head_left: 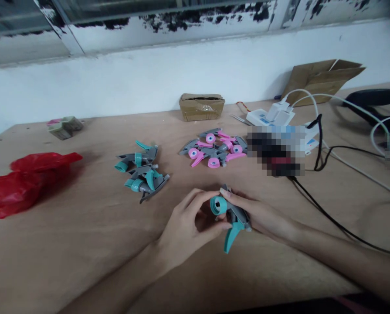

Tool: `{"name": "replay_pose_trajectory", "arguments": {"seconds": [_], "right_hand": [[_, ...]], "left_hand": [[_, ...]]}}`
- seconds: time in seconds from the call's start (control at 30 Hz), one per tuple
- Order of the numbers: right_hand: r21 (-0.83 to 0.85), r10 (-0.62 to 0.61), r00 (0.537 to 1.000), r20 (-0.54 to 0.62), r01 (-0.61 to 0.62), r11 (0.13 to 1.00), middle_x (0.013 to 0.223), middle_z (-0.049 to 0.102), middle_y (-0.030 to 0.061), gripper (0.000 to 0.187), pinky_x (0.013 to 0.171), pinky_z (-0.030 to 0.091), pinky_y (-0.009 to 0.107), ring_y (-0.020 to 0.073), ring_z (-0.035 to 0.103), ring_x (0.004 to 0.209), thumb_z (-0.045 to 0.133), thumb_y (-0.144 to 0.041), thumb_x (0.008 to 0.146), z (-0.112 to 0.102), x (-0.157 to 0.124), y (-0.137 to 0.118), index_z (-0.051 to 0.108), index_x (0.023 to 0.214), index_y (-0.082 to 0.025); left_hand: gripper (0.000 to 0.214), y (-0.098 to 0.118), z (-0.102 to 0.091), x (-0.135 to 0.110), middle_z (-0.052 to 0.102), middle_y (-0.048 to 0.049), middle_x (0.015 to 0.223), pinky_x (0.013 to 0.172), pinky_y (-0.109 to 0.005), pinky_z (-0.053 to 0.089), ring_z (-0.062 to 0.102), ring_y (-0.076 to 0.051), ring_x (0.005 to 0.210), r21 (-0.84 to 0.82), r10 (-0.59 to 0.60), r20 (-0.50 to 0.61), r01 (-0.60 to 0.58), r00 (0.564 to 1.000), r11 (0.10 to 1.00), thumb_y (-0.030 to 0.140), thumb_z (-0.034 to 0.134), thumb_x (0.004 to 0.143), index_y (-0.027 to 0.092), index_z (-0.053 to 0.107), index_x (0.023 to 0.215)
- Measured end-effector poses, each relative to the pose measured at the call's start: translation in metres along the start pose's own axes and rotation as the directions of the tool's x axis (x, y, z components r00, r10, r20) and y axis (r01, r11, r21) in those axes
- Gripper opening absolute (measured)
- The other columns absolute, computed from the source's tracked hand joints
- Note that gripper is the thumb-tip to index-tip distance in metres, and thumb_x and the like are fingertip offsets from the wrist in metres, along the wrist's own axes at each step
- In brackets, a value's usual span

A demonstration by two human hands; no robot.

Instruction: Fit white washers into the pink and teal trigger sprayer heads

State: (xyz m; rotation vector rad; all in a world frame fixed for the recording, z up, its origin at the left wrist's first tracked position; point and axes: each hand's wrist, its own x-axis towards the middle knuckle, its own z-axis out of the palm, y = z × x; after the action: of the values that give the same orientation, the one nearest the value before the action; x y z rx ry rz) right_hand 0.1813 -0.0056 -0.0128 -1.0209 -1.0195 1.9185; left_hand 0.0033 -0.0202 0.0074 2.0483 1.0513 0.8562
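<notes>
Both hands meet over the wooden table (83, 244) around one grey spray-trigger head with teal parts (231, 218). My right hand (263, 216) wraps the grey body from the right. My left hand (190, 224) pinches its teal round collar from the left. The teal trigger lever hangs down below my fingers. A small pile of teal and grey trigger heads (142, 171) lies to the left behind my hands. A pile of pink and grey trigger heads (214, 149) lies straight behind them.
A crumpled red plastic bag (25, 179) lies at the far left. At the back stand a small cardboard box (201, 106), a white power strip with plugs (275, 117) and a torn cardboard piece (322, 76). Black and white cables (338, 174) trail across the right.
</notes>
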Motion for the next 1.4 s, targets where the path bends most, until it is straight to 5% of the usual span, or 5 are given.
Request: {"name": "replay_pose_trajectory", "arguments": {"seconds": [0.43,0.6,0.7,1.03,1.4], "right_hand": [[-0.387,-0.138,0.985,0.102,0.167,0.907,0.070,0.061,-0.0003,0.032,0.062,0.049,0.024,0.0116,0.061,0.066,0.055,-0.050,0.082,0.011,-0.008,-0.003,0.049,0.079,-0.019],[-0.539,-0.209,0.960,0.188,0.278,0.795,0.073,0.064,0.0015,0.031,0.063,0.047,0.024,0.0124,0.061,0.069,0.051,-0.050,0.084,0.029,0.004,-0.011,0.051,0.079,-0.018],[-0.541,-0.271,0.942,0.198,0.335,0.771,0.074,0.065,0.0024,0.032,0.063,0.049,0.025,0.0134,0.062,0.069,0.054,-0.050,0.082,0.039,0.017,-0.030,0.053,0.080,-0.018],[-0.544,-0.357,0.930,0.094,0.348,0.764,0.078,0.068,0.0077,0.032,0.059,0.050,0.026,0.0140,0.062,0.067,0.046,-0.045,0.089,0.070,0.107,-0.101,0.058,0.081,-0.015],[-0.790,-0.150,0.969,0.197,0.248,0.561,0.116,0.055,0.0078,0.031,0.081,0.050,0.040,0.0193,0.058,0.097,0.052,-0.031,0.088,0.115,0.183,-0.060,0.052,0.115,-0.017]], "left_hand": [[0.034,-0.029,-0.073,0.008,0.053,-0.0101,0.121,0.100,-0.043,0.037,0.049,-0.026,0.113,0.655,0.145,-0.355,0.135,0.923,0.744,0.040,0.053,0.085,0.019,0.058,0.112],[0.066,-0.059,-0.103,0.034,0.019,-0.0115,0.149,0.100,-0.062,0.023,0.019,-0.042,0.133,0.717,-0.207,-0.450,0.490,0.868,0.495,0.068,0.041,0.078,0.032,0.039,0.134],[0.075,-0.073,-0.108,0.044,0.028,-0.0171,0.144,0.094,-0.068,0.022,0.025,-0.048,0.129,0.708,-0.295,-0.418,0.512,0.859,0.487,0.075,0.041,0.072,0.031,0.041,0.133],[0.065,-0.035,-0.061,0.004,0.047,-0.0124,0.132,0.098,-0.058,0.026,0.033,-0.037,0.126,0.753,-0.210,-0.234,0.313,0.949,0.579,0.065,0.046,0.077,0.025,0.046,0.128],[0.060,0.006,-0.007,-0.007,0.049,-0.0126,0.128,0.100,-0.060,0.024,0.034,-0.036,0.123,0.700,-0.108,-0.070,0.126,0.992,0.703,0.056,0.054,0.076,0.021,0.050,0.124]]}}
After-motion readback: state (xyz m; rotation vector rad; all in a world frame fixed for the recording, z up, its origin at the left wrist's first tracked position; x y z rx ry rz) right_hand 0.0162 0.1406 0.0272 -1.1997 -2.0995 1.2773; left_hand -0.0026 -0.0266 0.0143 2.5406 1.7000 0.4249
